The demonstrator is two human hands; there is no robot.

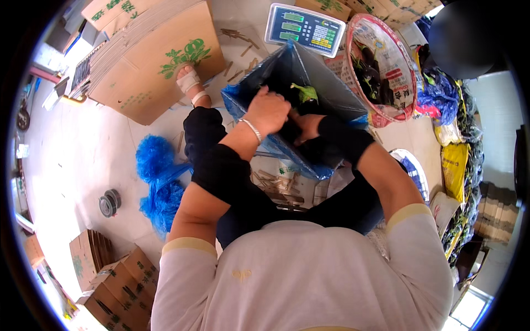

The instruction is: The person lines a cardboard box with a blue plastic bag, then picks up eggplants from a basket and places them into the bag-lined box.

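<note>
Between my knees stands an open box lined with blue plastic film (339, 91). An eggplant with a green calyx and stem (307, 94) shows inside it, and the rest of the inside is dark. My left hand (269, 109), with a twisted silver bracelet at the wrist, reaches over the near left side with its fingers curled. Lower in the box, my right hand (307, 126) is close to the left one, beside a dark shape that may be another eggplant. Shadow and the hands themselves hide whether either one grips anything.
A digital scale display (306, 29) stands behind the box. To its right is a round basket (408, 74) holding eggplants. Flattened cartons (153, 66) lean at left. Blue plastic film (159, 182) and tape rolls (109, 202) lie on the floor. Filled bags (454, 165) line the right.
</note>
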